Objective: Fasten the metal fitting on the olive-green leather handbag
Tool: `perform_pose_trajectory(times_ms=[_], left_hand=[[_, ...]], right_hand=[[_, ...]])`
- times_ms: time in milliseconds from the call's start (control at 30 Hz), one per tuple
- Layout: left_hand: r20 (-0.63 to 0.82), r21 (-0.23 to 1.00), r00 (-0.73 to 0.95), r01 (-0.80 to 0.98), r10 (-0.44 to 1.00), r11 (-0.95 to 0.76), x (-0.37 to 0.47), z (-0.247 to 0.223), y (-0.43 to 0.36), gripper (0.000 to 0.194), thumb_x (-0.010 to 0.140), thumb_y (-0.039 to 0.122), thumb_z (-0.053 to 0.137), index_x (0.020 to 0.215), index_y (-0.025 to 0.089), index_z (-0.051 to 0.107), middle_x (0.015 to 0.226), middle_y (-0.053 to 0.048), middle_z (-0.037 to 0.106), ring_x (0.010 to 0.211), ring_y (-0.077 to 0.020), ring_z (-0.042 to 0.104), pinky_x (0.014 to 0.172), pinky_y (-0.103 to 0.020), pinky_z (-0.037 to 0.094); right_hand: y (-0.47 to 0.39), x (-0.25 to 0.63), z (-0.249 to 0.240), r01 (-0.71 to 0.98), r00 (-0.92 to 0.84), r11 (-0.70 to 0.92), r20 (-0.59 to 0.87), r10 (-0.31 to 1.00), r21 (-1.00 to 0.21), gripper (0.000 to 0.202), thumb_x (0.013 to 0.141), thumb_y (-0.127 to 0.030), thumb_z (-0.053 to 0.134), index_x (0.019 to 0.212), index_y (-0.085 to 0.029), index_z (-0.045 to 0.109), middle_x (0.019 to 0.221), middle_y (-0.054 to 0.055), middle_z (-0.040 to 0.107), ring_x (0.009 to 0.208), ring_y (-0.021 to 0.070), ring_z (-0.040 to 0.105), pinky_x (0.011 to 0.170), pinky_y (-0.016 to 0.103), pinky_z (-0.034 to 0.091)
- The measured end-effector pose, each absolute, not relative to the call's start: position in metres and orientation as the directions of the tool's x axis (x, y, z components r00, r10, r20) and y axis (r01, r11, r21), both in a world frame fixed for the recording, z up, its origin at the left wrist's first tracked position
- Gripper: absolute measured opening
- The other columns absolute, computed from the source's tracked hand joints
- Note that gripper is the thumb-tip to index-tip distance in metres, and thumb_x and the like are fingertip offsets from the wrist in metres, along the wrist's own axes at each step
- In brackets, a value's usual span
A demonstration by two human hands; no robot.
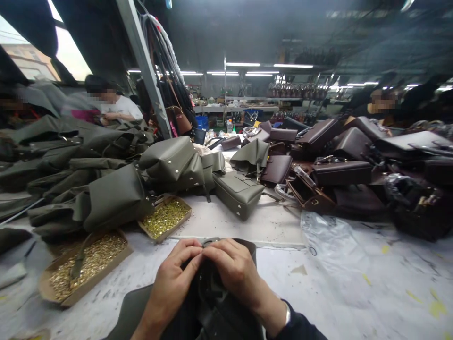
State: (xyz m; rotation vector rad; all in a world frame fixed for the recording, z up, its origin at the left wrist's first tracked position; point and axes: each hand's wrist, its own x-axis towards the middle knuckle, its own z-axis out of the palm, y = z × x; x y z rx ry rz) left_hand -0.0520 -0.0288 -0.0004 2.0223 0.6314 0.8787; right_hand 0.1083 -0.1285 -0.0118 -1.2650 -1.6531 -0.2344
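Jointly, the left hand (176, 274) and right hand (236, 268) pinch a green bag (226, 311) near its top, fingertips together; two cardboard boxes (102, 278) of small gold-coloured pieces (101, 257) lie leftward.

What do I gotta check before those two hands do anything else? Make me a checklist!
1. Left hand on the dark green bag: ok, fingers closed at its top edge.
2. Right hand there too: ok, its fingertips meet the left hand's.
3. Any small piece between the fingertips: cannot tell, the fingers cover that spot.
4. Nearer box of gold-coloured pieces free of straps: not ok, a green strap hangs into it.
5. Clear plastic away from both hands: ok, it lies apart, off to the right.
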Motion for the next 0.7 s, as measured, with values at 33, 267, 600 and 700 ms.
perform_pose_trajectory(times_ms=[33,267,600,700], left_hand=[[0.352,0.832,0.639,0.121,0.684,-0.541,-0.053,-0.001,-0.028,0.016,0.091,0.037,0.068,0.088,0.025,0.077,0.105,-0.003,0.067,0.102,-0.0172,0.064,0.092,-0.02,0.048],[0.29,0.848,0.631,0.179,0.72,-0.498,-0.05,0.0,-0.024,0.018,0.087,0.04,0.069,0.081,0.025,0.076,0.101,-0.003,0.066,0.103,-0.0197,0.062,0.09,-0.023,0.048],[0.252,0.879,0.618,0.176,0.745,-0.443,-0.046,0.008,-0.036,0.02,0.087,0.036,0.066,0.077,0.02,0.073,0.094,-0.005,0.063,0.095,-0.0203,0.061,0.087,-0.028,0.048],[0.265,0.881,0.611,0.162,0.746,-0.445,-0.044,0.007,-0.04,0.016,0.088,0.029,0.064,0.077,0.019,0.071,0.094,-0.005,0.062,0.094,-0.0188,0.06,0.087,-0.028,0.047]], right_hand=[[-0.128,0.108,-0.013,0.788,0.083,0.443,0.787,0.612,-0.428,0.019,0.104,-0.015,0.051,0.116,-0.018,0.066,0.103,0.006,0.071,0.089,0.0175,0.064,0.079,0.03,0.054],[-0.129,0.111,-0.004,0.8,-0.013,0.495,0.815,0.579,-0.339,0.019,0.104,-0.015,0.053,0.116,-0.019,0.067,0.104,0.005,0.072,0.09,0.0156,0.065,0.078,0.028,0.055],[-0.132,0.121,-0.007,0.803,-0.062,0.503,0.794,0.605,-0.32,0.018,0.103,-0.014,0.052,0.114,-0.018,0.066,0.103,0.007,0.073,0.088,0.0166,0.068,0.077,0.028,0.057],[-0.131,0.118,-0.011,0.654,0.09,0.523,0.743,0.664,-0.546,0.014,0.101,-0.014,0.056,0.107,-0.02,0.067,0.097,0.005,0.072,0.089,0.0152,0.069,0.079,0.026,0.057]])
